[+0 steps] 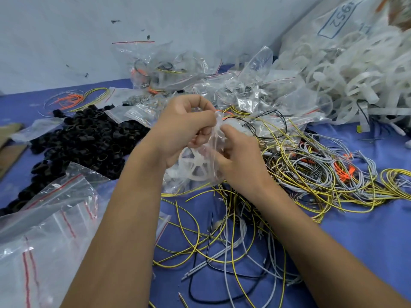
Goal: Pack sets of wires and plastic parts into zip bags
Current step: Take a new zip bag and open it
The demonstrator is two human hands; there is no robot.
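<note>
The fingers of the left hand [186, 127] are curled and pinch the top of a small clear plastic zip bag [200, 161]. The fingers of the right hand [238, 156] are curled too and pinch the same bag from the right side. The bag hangs between the two hands, in the middle of the scene, above the blue table cover [364, 236]. Inside it sits a white plastic wheel with spokes [196, 165].

Under and to the right of the hands lies a big tangle of yellow, grey and black wires [289, 174]. To the left is a heap of small black plastic rings [84, 138]. Near and left lies a stack of empty clear zip bags with red lines [44, 230]. Far behind the hands is a pile of filled clear bags [189, 72]. Far right is a heap of white plastic strips [347, 72], and above it a big clear sack with a blue box that reads "1952" [338, 18]. Far left, some thin orange wires [71, 100] lie on the cover.
</note>
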